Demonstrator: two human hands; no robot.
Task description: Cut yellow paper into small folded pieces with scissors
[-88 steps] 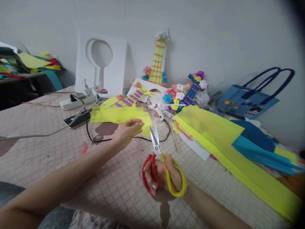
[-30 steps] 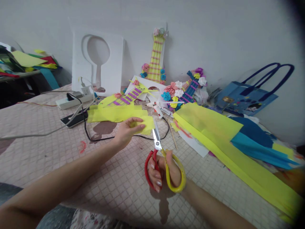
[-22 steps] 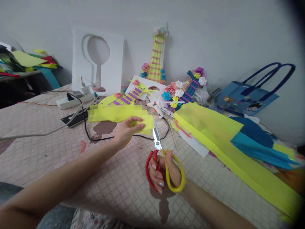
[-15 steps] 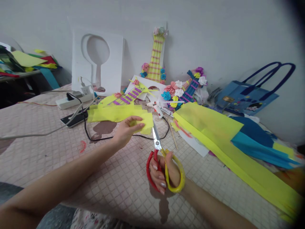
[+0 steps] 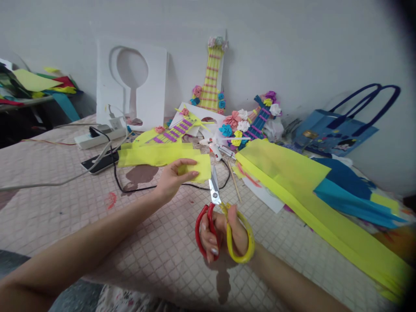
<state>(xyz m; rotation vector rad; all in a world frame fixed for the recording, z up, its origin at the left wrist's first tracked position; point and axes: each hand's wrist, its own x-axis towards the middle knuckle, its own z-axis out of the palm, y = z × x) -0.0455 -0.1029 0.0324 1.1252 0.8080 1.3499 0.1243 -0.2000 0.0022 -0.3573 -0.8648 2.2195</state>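
Note:
My left hand (image 5: 177,177) pinches a small stack of yellow crepe paper (image 5: 203,166) between thumb and fingers, held above the table. My right hand (image 5: 224,229) is wrapped round a pair of scissors (image 5: 215,195) with one red and one yellow handle. The blades are parted and point up at the paper's lower right corner; whether they touch it I cannot tell. Behind the left hand lie more yellow paper pieces (image 5: 152,154), overlapping in a strip. A white glue gun (image 5: 214,149) lies beyond the blades, its black cord running under the left hand.
A long yellow paper sheet (image 5: 292,186) and blue paper (image 5: 357,201) lie at right, by a blue bag (image 5: 338,130). A power strip (image 5: 100,136) and a phone (image 5: 97,161) are at left. Decorated paper guitars (image 5: 211,82) and a white cut-out board (image 5: 156,86) stand behind.
The scissors' handles have spread wider and the blades have parted more. The paper in my left hand has shifted slightly right and now sits just above the blades.

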